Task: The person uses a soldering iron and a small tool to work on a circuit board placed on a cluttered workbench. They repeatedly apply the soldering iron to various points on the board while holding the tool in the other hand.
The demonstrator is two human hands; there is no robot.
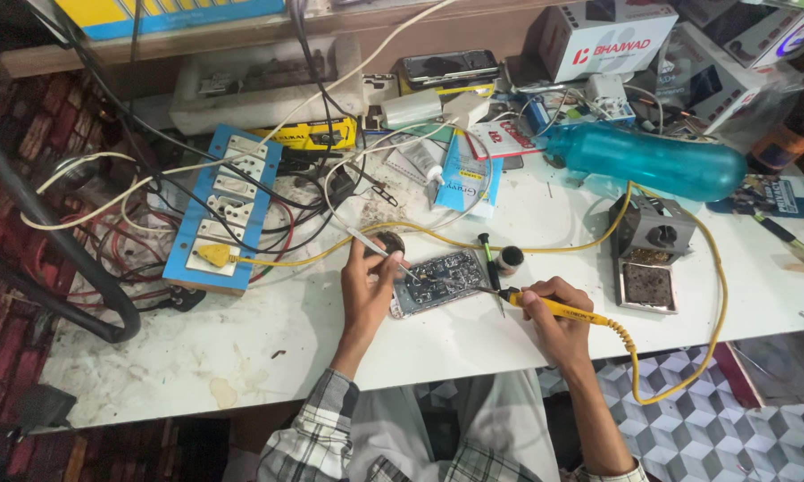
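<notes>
Both forearms reach forward; the left hand [366, 284] pinches with thumb and forefinger, the right hand [554, 312] curls closed, pen-style.

Looks like a small electronics repair shop bench: a stained white worktable [241, 348] buried in tangled wires, a blue switchboard [226, 210] at centre left, a soldering iron stand [649, 259] on the right, and boxed stock [603, 37] stacked top right.

We look down on a white worktop [268, 348], scuffed and stained, running across the view. Behind it sits a wooden shelf [241, 34] along the back. Left of the bench, a dark red patterned floor [9, 312]; lower right, grey and white geometric tiles [714, 428]. Light falls evenly.
</notes>
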